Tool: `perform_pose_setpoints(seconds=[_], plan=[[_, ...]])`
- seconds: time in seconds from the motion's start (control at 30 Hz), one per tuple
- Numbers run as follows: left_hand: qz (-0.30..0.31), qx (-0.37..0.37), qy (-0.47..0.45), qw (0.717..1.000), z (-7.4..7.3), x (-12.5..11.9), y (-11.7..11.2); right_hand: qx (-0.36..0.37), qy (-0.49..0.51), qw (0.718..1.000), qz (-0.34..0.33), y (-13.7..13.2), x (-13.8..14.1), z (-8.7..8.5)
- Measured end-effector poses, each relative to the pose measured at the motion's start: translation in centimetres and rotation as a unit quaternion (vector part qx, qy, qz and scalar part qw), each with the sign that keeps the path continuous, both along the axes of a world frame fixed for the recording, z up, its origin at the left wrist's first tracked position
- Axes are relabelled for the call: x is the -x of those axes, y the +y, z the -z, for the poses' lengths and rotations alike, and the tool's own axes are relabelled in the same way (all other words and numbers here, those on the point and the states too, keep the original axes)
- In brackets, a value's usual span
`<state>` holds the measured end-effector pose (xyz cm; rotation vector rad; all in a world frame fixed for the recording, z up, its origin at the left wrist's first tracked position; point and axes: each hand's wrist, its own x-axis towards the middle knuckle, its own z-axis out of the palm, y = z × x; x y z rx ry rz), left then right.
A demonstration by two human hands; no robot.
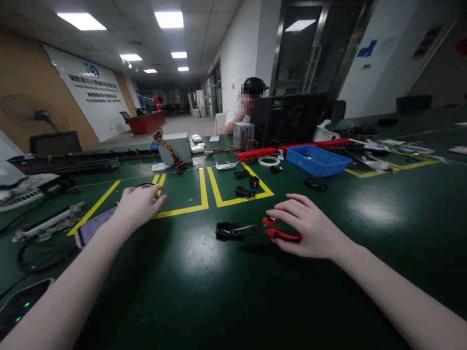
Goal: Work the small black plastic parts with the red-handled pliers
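My right hand lies over the red handles of a pair of pliers on the dark green table, its fingers curled around them. The plier jaws point left and touch a small black plastic part. My left hand rests palm down on the table near a yellow tape line, fingers loosely together, holding nothing. A phone with a lit screen lies just under my left wrist.
Several small black parts lie inside the yellow-taped squares. Behind them stand a blue bin, a red tray, a roll of tape and a power supply with coloured wires. A person sits at the far side behind a black computer case.
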<state>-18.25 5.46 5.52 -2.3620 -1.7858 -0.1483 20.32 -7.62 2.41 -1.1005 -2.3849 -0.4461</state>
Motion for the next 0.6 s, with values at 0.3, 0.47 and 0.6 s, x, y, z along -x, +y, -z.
perform_pose_setpoints(seconds=[0.3, 0.47, 0.6], plan=[[0.396, 0.117, -0.214, 0.885, 3.9, -9.6, -6.4, 0.002, 0.014, 1.0, 0.012, 0.3, -0.3, 0.4], [0.398, 0.114, -0.255, 0.874, 6.3, -10.0, -6.3, 0.026, 0.003, 1.0, 0.01, 0.3, -0.3, 0.4], [0.403, 0.108, -0.253, 0.873, 6.2, -10.0, -6.2, 0.026, -0.003, 1.0, 0.011, 0.4, -0.2, 0.4]])
